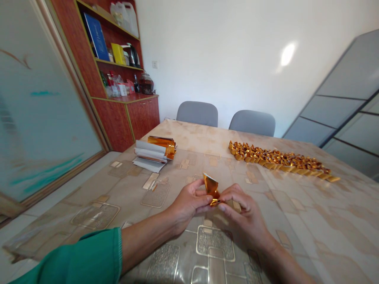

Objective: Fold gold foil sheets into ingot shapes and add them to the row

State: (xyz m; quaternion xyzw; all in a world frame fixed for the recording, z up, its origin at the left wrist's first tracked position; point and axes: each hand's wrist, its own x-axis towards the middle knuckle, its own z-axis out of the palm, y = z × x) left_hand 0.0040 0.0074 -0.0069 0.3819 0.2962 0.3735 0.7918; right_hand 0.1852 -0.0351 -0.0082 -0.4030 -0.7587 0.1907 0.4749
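At the far left, a frosted glass door point(44, 98) with teal streaks is seen, and a red wooden cabinet point(124, 118) is set beyond it. Its shelves are occupied by a blue binder point(96, 36), a yellow box point(118, 53), a kettle point(132, 56) and plastic jugs point(124, 15); a glass jar point(146, 84) is placed on its top. A table point(325, 228) is covered with a beige patterned cloth. Near its far left corner, a stack of paper point(149, 157) is laid, topped by gold foil strips point(162, 145). A green sleeve point(74, 260) is seen toward the near left corner. The left hand point(188, 203) and right hand point(244, 213) are brought together near the table's near edge, and a foil piece point(211, 186) is held just above the cloth between them. It is pinched by the left thumb and fingers, while its lower end is pressed by the right fingertips point(222, 203). To the right, a long row of folded foil pieces point(278, 161) is laid toward the far right corner. Two grey chairs point(197, 113) are placed beyond the far edge, before a white wall point(213, 51). At the far right, a framed glass partition point(334, 106) is seen.
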